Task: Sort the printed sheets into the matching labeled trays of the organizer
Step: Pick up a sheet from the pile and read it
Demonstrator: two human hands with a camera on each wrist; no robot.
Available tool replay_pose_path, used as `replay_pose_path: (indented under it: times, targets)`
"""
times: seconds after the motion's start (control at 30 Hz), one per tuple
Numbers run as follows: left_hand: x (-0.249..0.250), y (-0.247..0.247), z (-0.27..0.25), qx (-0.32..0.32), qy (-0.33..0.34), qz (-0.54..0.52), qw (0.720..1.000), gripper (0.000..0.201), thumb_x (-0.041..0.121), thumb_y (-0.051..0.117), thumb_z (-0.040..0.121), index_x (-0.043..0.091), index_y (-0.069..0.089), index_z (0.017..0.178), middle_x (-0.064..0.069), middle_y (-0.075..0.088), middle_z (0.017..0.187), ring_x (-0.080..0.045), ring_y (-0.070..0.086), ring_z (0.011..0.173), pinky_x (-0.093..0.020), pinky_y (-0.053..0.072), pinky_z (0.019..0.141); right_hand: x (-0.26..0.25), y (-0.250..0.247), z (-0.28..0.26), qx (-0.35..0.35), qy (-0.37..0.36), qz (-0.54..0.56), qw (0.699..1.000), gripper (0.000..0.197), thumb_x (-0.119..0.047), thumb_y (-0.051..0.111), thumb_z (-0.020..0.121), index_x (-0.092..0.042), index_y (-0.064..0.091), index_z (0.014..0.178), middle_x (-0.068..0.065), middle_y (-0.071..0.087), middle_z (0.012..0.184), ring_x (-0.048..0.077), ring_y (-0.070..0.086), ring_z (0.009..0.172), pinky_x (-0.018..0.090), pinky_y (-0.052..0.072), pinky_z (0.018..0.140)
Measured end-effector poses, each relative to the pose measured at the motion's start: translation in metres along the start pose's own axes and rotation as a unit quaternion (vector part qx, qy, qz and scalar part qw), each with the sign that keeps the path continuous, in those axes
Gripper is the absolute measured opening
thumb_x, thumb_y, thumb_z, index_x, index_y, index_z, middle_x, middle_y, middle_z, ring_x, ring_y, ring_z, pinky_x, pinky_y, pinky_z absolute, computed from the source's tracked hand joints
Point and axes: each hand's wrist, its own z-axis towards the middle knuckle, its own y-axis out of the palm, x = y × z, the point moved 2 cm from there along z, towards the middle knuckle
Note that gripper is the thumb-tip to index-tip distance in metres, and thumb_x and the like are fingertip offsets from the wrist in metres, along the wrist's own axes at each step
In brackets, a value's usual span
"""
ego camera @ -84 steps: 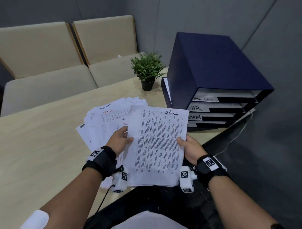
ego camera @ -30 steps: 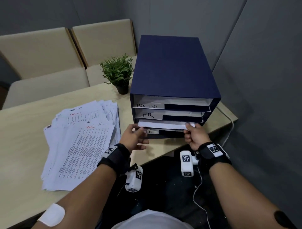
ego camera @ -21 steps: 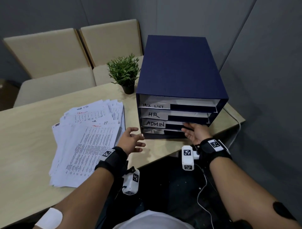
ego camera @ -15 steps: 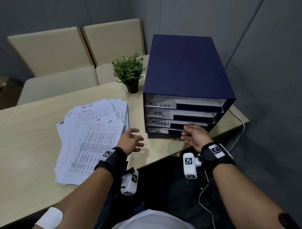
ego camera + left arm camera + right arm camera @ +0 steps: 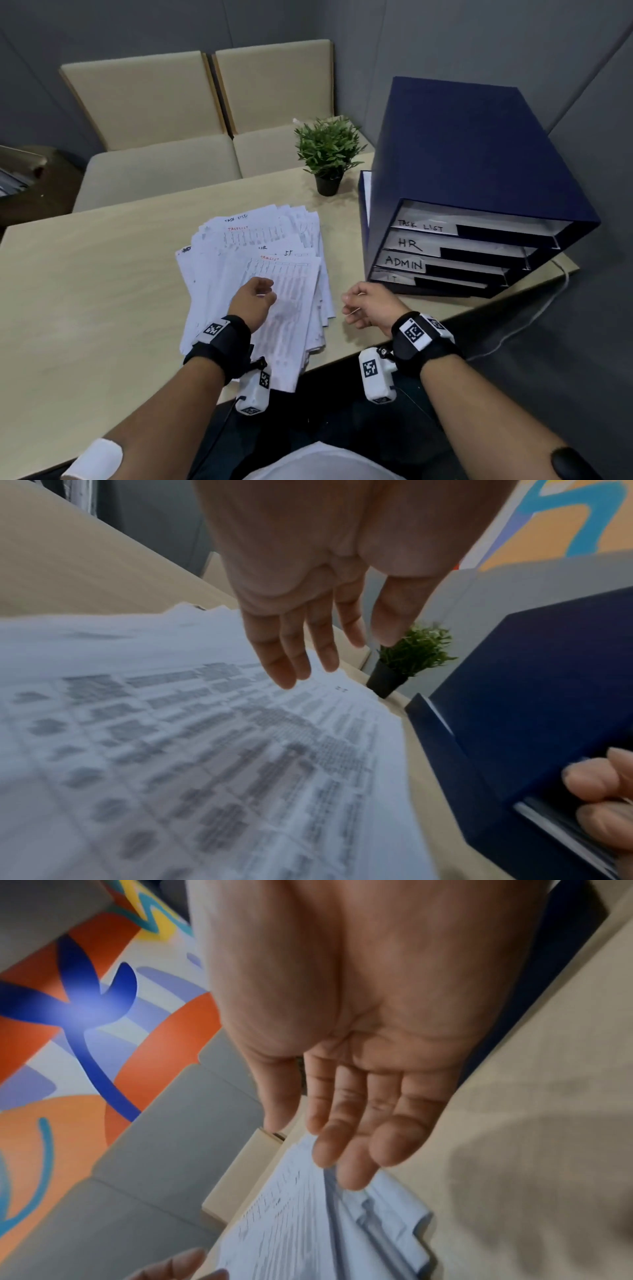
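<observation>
Printed sheets (image 5: 260, 284) are lying fanned on the table (image 5: 85, 274), left of the organizer (image 5: 479, 192), long axis running near to far. They are being hovered over by the nearer, empty, slack-fingered left hand (image 5: 253, 301); the right hand (image 5: 370, 305), loosely curled and empty, is being held between stack and organizer.

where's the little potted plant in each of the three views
Head: the potted plant stands at upper centre, on the table's far edge just left of the blue organizer.
Left wrist: right of centre, beyond the left hand's fingertips, next to the organizer.
Right wrist: not in it.
Shared landmark: the stack of printed sheets.
</observation>
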Motion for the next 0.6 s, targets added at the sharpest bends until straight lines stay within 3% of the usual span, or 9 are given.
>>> replay_pose_path:
  times: [0.13, 0.27, 0.33, 0.43, 0.53, 0.6]
  targets:
    - [-0.03, -0.034, 0.01, 0.008, -0.019, 0.042, 0.999, 0.034, 0.014, 0.058, 0.092, 0.014, 0.055, 0.126, -0.006, 0.054, 0.134, -0.025, 0.052, 0.119, -0.032, 0.04, 0.098, 0.002, 0.044, 0.011, 0.012, 0.026, -0.015, 0.999, 0.008, -0.01, 0.061, 0.092, -0.009, 0.054, 0.09, 0.011, 0.059, 0.075, 0.018, 0.053, 0.051, 0.022, 0.039, 0.044]
    - [-0.056, -0.059, 0.02, -0.006, -0.039, 0.087, 0.995, 0.038, 0.013, 0.055, 0.091, 0.016, 0.053, 0.129, -0.011, 0.05, 0.138, -0.028, 0.06, 0.094, -0.03, 0.046, 0.08, 0.007, 0.079, 0.022, 0.069, 0.055, -0.07, 0.994, 0.024, -0.024, 0.067, 0.089, -0.013, 0.047, 0.095, 0.01, 0.055, 0.076, 0.019, 0.049, 0.052, 0.025, 0.037, 0.044]
    - [-0.066, -0.065, 0.024, -0.024, -0.042, 0.11, 0.993, 0.041, 0.015, 0.056, 0.089, 0.016, 0.052, 0.13, -0.012, 0.052, 0.136, -0.032, 0.062, 0.096, -0.034, 0.05, 0.086, 0.011, 0.09, 0.026, 0.105, 0.077, -0.105, 0.986, 0.031, -0.031, 0.069, 0.087, -0.016, 0.045, 0.101, 0.007, 0.054, 0.078, 0.018, 0.047, 0.052, 0.026, 0.037, 0.044]
    - [-0.077, -0.067, 0.027, -0.053, -0.038, 0.137, 0.988, 0.049, 0.018, 0.059, 0.089, 0.016, 0.047, 0.137, -0.009, 0.049, 0.14, -0.03, 0.054, 0.119, -0.034, 0.042, 0.101, 0.017, 0.104, 0.032, 0.139, 0.087, -0.135, 0.977, 0.043, -0.037, 0.071, 0.083, -0.013, 0.045, 0.108, 0.008, 0.056, 0.092, 0.024, 0.052, 0.068, 0.032, 0.043, 0.058]
    - [-0.084, -0.067, 0.029, -0.073, -0.025, 0.16, 0.984, 0.055, 0.02, 0.06, 0.088, 0.018, 0.043, 0.14, -0.007, 0.047, 0.143, -0.027, 0.049, 0.124, -0.031, 0.038, 0.1, 0.019, 0.115, 0.034, 0.167, 0.095, -0.171, 0.966, 0.046, -0.037, 0.071, 0.084, -0.011, 0.045, 0.112, 0.009, 0.056, 0.106, 0.03, 0.061, 0.09, 0.04, 0.054, 0.079]
    - [-0.086, -0.067, 0.03, -0.075, -0.017, 0.161, 0.984, 0.056, 0.02, 0.062, 0.086, 0.018, 0.044, 0.139, -0.009, 0.047, 0.142, -0.027, 0.049, 0.125, -0.03, 0.038, 0.099, 0.021, 0.117, 0.034, 0.19, 0.101, -0.177, 0.96, 0.049, -0.035, 0.071, 0.084, -0.01, 0.044, 0.116, 0.011, 0.055, 0.114, 0.033, 0.061, 0.101, 0.046, 0.054, 0.086]
